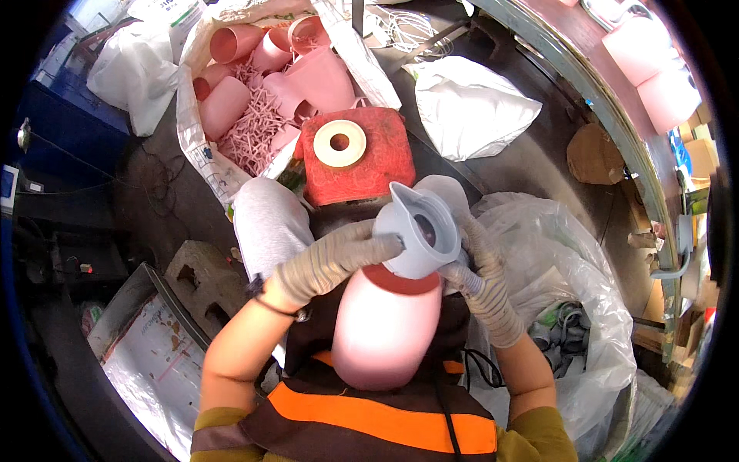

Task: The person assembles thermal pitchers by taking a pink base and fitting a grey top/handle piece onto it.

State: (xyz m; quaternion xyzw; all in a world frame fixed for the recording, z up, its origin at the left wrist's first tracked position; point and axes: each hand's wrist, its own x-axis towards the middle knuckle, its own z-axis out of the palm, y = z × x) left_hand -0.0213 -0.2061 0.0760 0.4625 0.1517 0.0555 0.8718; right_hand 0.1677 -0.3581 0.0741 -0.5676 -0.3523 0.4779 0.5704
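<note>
My left hand [335, 262], in a striped knit glove, grips the left side of a grey-blue plastic spout piece [437, 245] with a pointed pouring lip and a round opening. My right hand [485, 289], gloved the same way, has its fingers closed round the right side of that piece. Just below it, a pink plastic jug body [387, 331] leans in my lap against my apron, its open mouth toward the spout piece. Whether the two parts touch, I cannot tell. Beyond my knees sits a red cloth-covered block [358, 177] with a cream ring [348, 162] on top.
A white woven sack [192, 100] holds pink jug bodies and pink plastic strips. At my right, a clear plastic bag [570, 231] contains grey parts [570, 327]. A white bag [477, 108] lies ahead. More pink jugs [666, 92] stand on the right-hand table. A concrete block [202, 281] is at left.
</note>
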